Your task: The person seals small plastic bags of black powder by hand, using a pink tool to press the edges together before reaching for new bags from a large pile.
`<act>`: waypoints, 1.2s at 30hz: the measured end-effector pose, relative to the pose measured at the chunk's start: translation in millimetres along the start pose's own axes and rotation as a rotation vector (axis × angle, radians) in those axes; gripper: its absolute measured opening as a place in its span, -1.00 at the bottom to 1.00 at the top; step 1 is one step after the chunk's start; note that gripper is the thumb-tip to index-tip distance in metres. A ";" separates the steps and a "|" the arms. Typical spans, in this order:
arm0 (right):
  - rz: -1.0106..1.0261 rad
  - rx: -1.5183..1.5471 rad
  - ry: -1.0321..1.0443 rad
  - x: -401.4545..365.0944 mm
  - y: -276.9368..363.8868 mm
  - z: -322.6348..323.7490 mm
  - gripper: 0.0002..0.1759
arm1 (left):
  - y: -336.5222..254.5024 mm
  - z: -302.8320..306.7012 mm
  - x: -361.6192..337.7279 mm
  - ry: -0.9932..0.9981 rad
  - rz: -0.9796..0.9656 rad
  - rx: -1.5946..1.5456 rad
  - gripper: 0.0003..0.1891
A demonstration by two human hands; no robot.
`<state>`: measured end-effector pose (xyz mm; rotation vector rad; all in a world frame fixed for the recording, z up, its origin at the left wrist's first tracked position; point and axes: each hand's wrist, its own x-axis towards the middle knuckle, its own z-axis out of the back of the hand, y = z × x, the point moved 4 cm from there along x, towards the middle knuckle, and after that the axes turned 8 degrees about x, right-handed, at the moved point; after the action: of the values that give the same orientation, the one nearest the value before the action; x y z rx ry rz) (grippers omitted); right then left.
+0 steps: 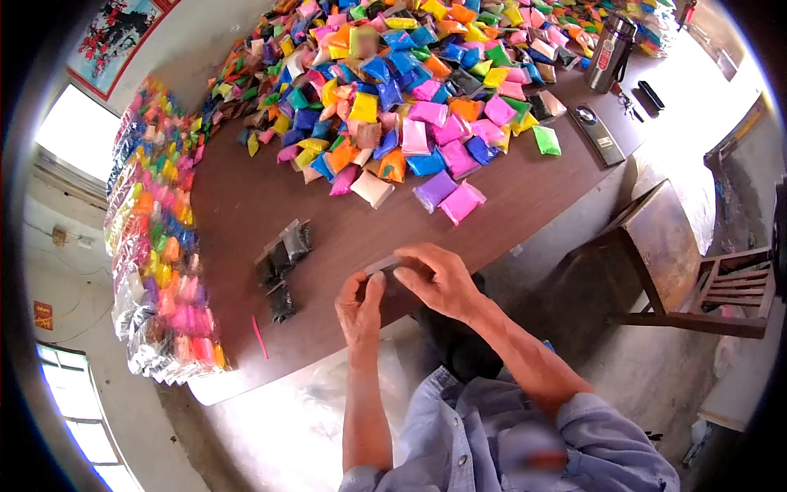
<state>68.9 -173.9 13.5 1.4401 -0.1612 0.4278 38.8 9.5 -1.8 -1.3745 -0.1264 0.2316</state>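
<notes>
Risk, as judged: the small, translucent thin-plastic piece (382, 265) could be slipping or dropping if either pinch is loosening, since only fingertips seem to be bearing it. It is hanging above the near edge of the brown, smooth-topped table (238, 209), so a drop there could be ending on the floor. Uneven pulling between the hands could also be stretching or splitting the film. What it is containing, if anything, cannot be made out; the fingers are covering most of it.

Left hand (358, 310): almost closed, thumb and fingers coming together on the piece's left end. Right hand (437, 280): curling, thumb and fingertips leaving only a narrow gap, clamping the other end. Pressure cannot be told.

Nearby: clear plastic packets with black filling (282, 254) are lying left of the hands; a slim pink stick (259, 337) is resting nearer the edge. The large heap of multicoloured, pillow-shaped packets (426, 139) is spreading beyond, well apart from the fingers.
</notes>
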 end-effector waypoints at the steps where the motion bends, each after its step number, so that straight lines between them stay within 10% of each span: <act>1: -0.049 0.087 -0.108 -3.0 5.0 6.5 -0.82 | -2.8 2.2 3.2 -0.018 -0.037 -0.014 -0.86; 7: -0.336 -0.124 -0.466 -90.9 -38.3 99.2 -0.80 | -8.0 -7.5 -4.2 -0.005 -0.014 -0.156 -0.86; 14: -0.658 -0.707 -0.367 -98.5 -80.6 165.2 -0.60 | -12.7 -11.0 -4.6 -0.033 0.011 -0.180 -0.91; 36: -0.265 -0.495 -0.578 -73.1 -21.7 172.4 -0.66 | -1.3 -3.3 -3.7 -0.065 -0.002 -0.084 -0.90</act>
<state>35.7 -358.0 -9.6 1.0388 -0.4974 -0.2478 36.1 5.2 -1.0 -1.4503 -0.1933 0.2721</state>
